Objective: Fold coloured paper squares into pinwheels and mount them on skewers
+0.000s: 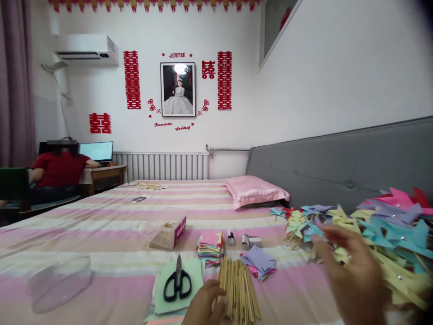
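My left hand point(206, 303) is low in the middle, fingers loosely bent and slightly apart, at the left edge of a bundle of thin wooden sticks point(237, 289). No held object shows in it. My right hand point(355, 273), blurred, is by a heap of paper pinwheels point(389, 234); its thumb and fingers look apart. A small blue pinwheel point(313, 232) is beside its fingertips. Black-handled scissors point(177, 282) lie on green paper sheets point(162, 304). Behind the sticks is a stack of coloured paper squares point(209, 246), with purple paper squares point(259, 261) to their right.
An open cardboard box point(165, 237) and small boxes point(250, 241) stand on the striped bed point(115, 225). A clear plastic container point(62, 282) lies left. Behind are a pink pillow point(255, 190) and a phone point(138, 199). A person in red point(61, 169) sits at a desk.
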{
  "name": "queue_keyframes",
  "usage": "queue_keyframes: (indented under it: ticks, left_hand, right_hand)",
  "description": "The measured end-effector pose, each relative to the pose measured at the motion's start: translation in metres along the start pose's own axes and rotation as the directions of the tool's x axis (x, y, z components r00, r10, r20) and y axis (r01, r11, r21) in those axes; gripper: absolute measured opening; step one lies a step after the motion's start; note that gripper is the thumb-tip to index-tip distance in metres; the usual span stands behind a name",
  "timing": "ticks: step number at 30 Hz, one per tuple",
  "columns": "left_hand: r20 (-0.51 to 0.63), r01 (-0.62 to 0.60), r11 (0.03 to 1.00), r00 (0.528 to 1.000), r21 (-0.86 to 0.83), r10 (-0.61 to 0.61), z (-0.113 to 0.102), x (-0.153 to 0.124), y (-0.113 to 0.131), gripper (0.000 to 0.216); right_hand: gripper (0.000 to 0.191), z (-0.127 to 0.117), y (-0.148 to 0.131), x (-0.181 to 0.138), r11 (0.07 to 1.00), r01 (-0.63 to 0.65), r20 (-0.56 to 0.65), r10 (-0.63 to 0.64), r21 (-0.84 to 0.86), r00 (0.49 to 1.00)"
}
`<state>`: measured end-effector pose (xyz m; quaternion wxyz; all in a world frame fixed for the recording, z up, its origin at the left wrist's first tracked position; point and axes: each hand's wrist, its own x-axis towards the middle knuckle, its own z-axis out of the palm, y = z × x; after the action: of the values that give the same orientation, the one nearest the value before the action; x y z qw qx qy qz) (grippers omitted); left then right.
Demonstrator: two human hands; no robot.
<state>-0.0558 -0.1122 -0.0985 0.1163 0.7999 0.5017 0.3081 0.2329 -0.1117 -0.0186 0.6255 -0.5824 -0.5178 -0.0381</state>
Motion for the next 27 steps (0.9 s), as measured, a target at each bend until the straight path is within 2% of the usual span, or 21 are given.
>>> queue_keyframes:
  ticks: [1, 2, 4, 7, 10, 13, 17, 20, 22, 27]
  left_hand:
    - [-0.058, 0.0, 0.999, 0.998, -0.043, -0.003, -0.001, 0.008, -0.003, 0.027]
    - [-0.113, -0.001, 0.996, 0.994, -0.093, -0.01, -0.002, 0.016, -0.007, 0.026]
    - [-0.188, -0.016, 0.983, 0.982, -0.185, -0.019, -0.004, 0.034, -0.012, 0.024]
    - [-0.221, -0.035, 0.969, 0.975, -0.246, -0.021, -0.008, 0.062, -0.021, 0.025]
    - [-0.232, -0.031, 0.956, 0.972, -0.292, -0.039, -0.01, 0.09, -0.027, 0.028]
    - [-0.259, -0.019, 0.939, 0.963, -0.344, -0.075, -0.007, 0.117, -0.031, 0.03]
    - [-0.334, -0.02, 0.912, 0.934, -0.41, -0.13, 0.012, 0.139, -0.039, 0.032]
    - [-0.397, -0.025, 0.888, 0.9, -0.46, -0.18, 0.034, 0.135, -0.048, 0.028]
    - [-0.396, -0.021, 0.873, 0.897, -0.487, -0.199, 0.046, 0.127, -0.053, 0.026]
    - [-0.371, -0.014, 0.861, 0.906, -0.509, -0.205, 0.052, 0.118, -0.05, 0.026]
  right_hand:
    - [0.031, 0.022, 0.001, 0.007, 0.998, 0.01, 0.11, -0.004, -0.056, 0.994]
    - [0.03, 0.046, 0.004, 0.011, 0.988, 0.04, 0.294, 0.005, -0.147, 0.956]
    - [0.027, 0.09, 0.017, 0.009, 0.979, 0.071, 0.476, 0.029, -0.19, 0.879]
    - [0.023, 0.144, 0.045, -0.008, 0.952, 0.083, 0.573, 0.106, -0.294, 0.813]
    - [0.026, 0.178, 0.069, -0.024, 0.906, 0.11, 0.613, 0.183, -0.408, 0.769]
    - [0.023, 0.194, 0.084, -0.032, 0.861, 0.165, 0.634, 0.211, -0.48, 0.744]
    - [0.022, 0.199, 0.095, -0.037, 0.813, 0.257, 0.645, 0.179, -0.522, 0.743]
    - [0.031, 0.2, 0.101, -0.042, 0.778, 0.311, 0.642, 0.15, -0.545, 0.752]
    - [0.036, 0.202, 0.102, -0.045, 0.755, 0.331, 0.637, 0.146, -0.566, 0.757]
    - [0.036, 0.196, 0.096, -0.036, 0.725, 0.31, 0.596, 0.169, -0.614, 0.785]
